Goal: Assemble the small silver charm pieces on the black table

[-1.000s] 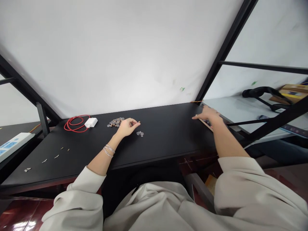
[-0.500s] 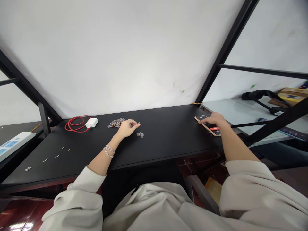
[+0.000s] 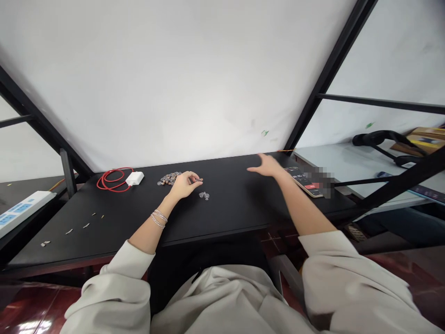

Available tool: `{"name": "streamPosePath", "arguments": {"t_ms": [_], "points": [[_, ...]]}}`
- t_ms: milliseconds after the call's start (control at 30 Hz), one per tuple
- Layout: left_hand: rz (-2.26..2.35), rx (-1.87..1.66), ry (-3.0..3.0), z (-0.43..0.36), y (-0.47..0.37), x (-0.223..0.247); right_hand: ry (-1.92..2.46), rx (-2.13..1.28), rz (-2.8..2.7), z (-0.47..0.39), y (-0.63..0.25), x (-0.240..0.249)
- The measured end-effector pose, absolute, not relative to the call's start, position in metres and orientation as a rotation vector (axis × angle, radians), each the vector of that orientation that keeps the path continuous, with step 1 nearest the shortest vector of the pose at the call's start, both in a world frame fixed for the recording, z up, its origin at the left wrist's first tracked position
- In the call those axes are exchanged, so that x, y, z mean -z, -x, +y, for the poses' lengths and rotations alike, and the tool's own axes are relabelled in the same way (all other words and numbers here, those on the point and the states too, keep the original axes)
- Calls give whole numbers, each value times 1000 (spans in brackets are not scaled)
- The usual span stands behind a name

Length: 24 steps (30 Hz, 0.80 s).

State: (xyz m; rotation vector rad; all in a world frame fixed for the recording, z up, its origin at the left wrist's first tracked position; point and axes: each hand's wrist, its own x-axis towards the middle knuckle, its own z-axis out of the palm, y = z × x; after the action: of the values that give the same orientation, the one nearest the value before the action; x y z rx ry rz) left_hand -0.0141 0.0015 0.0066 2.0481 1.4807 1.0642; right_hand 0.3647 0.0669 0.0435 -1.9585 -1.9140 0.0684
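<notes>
Plain pale wall (image 3: pixel 174 83) at the back, black bench (image 3: pixel 236 213) in front of it. Person in light sleeves, rolled or pushed up, both arms out over the bench.

Left hand (image 3: pixel 184 185): thumb and fingers pinched on a small piece (image 3: pixel 199 180), its tip poking out to their right; too small to identify. Bracelet (image 3: pixel 158 219) on that wrist. Pile of small clear and brownish pieces (image 3: pixel 169 178) just left of the left fingers, partly hidden by the hand. Little cluster of clear pieces (image 3: pixel 205 195) near the same fingertips, closer to the body, not touching them.

Right hand (image 3: pixel 267 166): slightly blurred, fingers spread, holding nothing, over the bench and well apart from the left fingers. Phone (image 3: pixel 299 177) lies screen up to the right of the right fingers, beyond the forearm; right end pixelated.

White charger (image 3: pixel 135 178) with looped red cable (image 3: pixel 110 189) sits left of the left fingers, past the pile. Small scraps (image 3: pixel 69 231) scattered farther left of those fingers, nearer the body. White power strip (image 3: pixel 24 211) farthest left of them.
</notes>
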Motion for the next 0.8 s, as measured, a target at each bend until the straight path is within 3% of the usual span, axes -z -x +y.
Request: {"name": "streamPosePath", "arguments": {"t_ms": [233, 367, 533, 800], "points": [[1623, -1059, -1982, 8, 35, -13, 926, -1156, -1925, 59, -165, -20], [1699, -1073, -1904, 12, 49, -18, 883, -1060, -1784, 54, -118, -4], [1693, -1181, -1836, 19, 63, -18, 969, -894, -1812, 53, -132, -5], [1935, -897, -2014, 26, 89, -15, 1018, -1264, -2233, 44, -188, -14]]}}
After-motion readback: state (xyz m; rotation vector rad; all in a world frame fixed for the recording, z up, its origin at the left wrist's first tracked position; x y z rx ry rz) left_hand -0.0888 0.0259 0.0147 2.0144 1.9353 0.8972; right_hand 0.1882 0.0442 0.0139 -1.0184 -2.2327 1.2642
